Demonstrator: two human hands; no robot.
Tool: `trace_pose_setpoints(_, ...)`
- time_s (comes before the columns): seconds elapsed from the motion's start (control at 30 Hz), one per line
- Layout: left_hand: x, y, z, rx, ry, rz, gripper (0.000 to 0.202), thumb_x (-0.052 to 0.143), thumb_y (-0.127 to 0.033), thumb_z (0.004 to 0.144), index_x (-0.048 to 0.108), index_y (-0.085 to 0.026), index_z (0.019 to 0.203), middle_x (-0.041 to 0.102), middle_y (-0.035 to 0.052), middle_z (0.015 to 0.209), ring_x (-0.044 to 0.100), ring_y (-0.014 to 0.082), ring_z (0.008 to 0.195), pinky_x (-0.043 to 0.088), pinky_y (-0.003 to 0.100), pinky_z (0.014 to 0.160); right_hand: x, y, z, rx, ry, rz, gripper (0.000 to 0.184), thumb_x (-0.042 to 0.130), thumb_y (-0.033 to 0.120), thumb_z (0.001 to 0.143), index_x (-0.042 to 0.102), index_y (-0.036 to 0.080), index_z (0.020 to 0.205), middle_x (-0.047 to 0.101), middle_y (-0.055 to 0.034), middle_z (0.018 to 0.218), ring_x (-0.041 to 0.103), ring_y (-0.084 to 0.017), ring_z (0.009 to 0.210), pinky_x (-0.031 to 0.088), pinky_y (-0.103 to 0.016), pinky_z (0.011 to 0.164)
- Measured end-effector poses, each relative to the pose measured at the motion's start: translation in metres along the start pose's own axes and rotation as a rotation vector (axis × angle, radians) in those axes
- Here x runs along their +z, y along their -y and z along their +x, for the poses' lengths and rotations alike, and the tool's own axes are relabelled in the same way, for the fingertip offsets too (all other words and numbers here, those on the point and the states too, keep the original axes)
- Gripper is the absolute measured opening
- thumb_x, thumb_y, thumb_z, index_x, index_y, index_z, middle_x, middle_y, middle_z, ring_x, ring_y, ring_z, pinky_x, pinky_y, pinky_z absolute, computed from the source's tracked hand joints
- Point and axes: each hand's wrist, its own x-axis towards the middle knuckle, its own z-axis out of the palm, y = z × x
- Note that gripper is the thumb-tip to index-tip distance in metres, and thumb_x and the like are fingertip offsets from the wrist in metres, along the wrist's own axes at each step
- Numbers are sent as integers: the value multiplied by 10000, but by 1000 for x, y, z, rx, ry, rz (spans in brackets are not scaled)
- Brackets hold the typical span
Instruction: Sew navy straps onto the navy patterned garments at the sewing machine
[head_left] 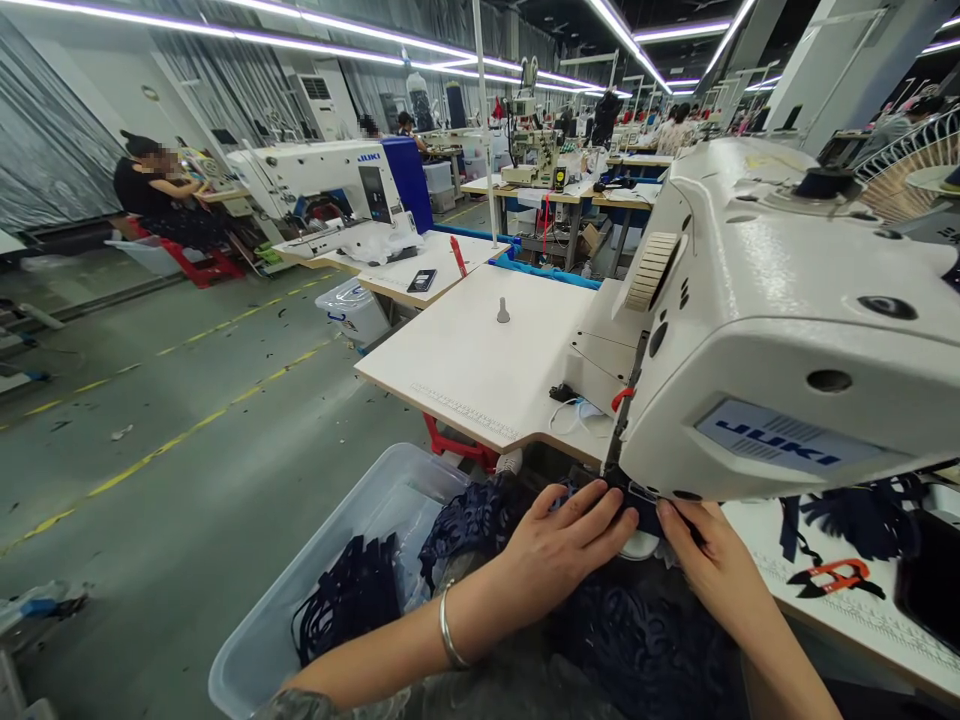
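A white JUKI sewing machine point(750, 330) stands right in front of me, and a dark navy fabric piece point(637, 510) lies beneath its needle area. My left hand point(574, 535) rests on the left part of this fabric with its fingers stretched out. From the right side, my right hand point(701, 550) pinches the fabric's edge between thumb and fingers. Navy lace point(637, 640) hangs down below both hands over my lap. More navy lace point(469, 525) trails left across the edge of a plastic bin. The machine head hides the needle and part of the fabric.
The translucent bin point(259, 610) at my left holds navy strips point(356, 595). Orange-handled thread snips point(836, 577) and navy scraps point(862, 520) lie on the right table. A grey presser-like piece point(503, 311) stands on the white tabletop point(465, 350). A person point(150, 200) sits far left.
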Motion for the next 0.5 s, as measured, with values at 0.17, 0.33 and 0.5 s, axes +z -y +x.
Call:
trace_pose_setpoints(0.17,1,-1,0,-8,-18,-90,413,389,-175,996,436,-241,1401,404,2,1490,290,176,1396,286,341,1055,-1,4,0,-12,-2,-44,372,425,472,937,684,213,1004,633,-103,1033,579,-276,1082,448,-403,975)
trace_pose_setpoints(0.33,8,-1,-8,-128,40,-399,428,369,-172,999,409,-290,1408,432,14,1470,325,172,1386,233,361,1104,1,-6,-3,0,-8,-76,387,429,510,910,683,218,910,654,-92,949,626,-275,962,480,-415,914)
trace_pose_setpoints(0.5,64,35,-54,-760,184,-602,417,447,-296,981,422,-153,1373,475,157,1378,428,253,1299,355,442,1064,1,-15,0,-40,-30,-128,414,454,548,857,694,211,846,673,-119,918,645,-311,910,514,-465,836)
